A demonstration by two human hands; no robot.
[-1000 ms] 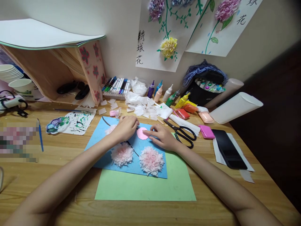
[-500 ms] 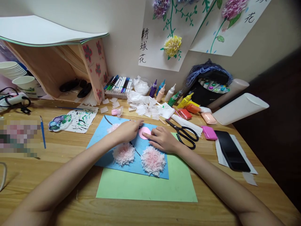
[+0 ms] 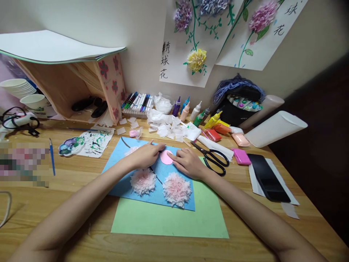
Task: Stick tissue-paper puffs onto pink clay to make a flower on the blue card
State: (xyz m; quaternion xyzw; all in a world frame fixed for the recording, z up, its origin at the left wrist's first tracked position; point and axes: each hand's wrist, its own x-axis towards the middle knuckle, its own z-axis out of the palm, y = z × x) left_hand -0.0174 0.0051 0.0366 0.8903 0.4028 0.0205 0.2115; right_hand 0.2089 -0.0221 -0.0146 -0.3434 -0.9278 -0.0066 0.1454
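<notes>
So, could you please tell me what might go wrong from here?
The right hand has a fingertip at the edge of the pink disc, so pressing might shift or dent it. The left hand is close to the lower-left ruffled flower, and a lowered wrist might crush its petals.

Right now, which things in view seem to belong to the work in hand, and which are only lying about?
Seem to belong:
pink disc, at the right hand's fingertip
blue sheet beneath it
pale pink flowers on that sheet
white paper scraps, probably

Seem only lying about:
black phone
blue-handled brush
paper cups
</notes>
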